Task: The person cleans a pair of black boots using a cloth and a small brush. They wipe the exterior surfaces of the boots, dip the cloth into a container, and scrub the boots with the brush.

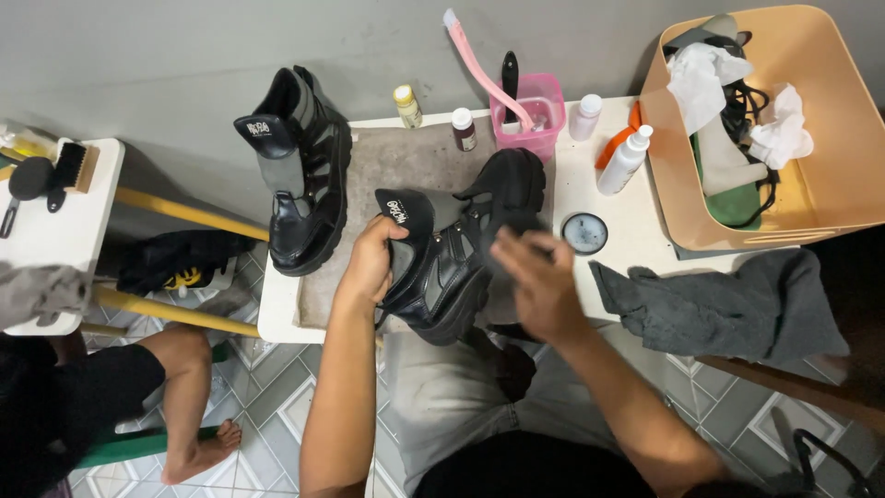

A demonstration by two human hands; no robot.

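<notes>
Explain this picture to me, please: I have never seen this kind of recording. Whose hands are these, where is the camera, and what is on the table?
There is no machine here. One camera sits on a person's head and looks down at that person's own bare hands. The left hand grips a black boot by its opening, and the right hand, blurred, presses a dark cloth against the boot's side. A second boot stands upright on a mat on the white table. Behind are small bottles, a pink cup holding brushes, a white spray bottle and a round tin. An orange bin holds insoles and crumpled paper; a grey rag lies beside it. At far left another person's leg shows.
</notes>
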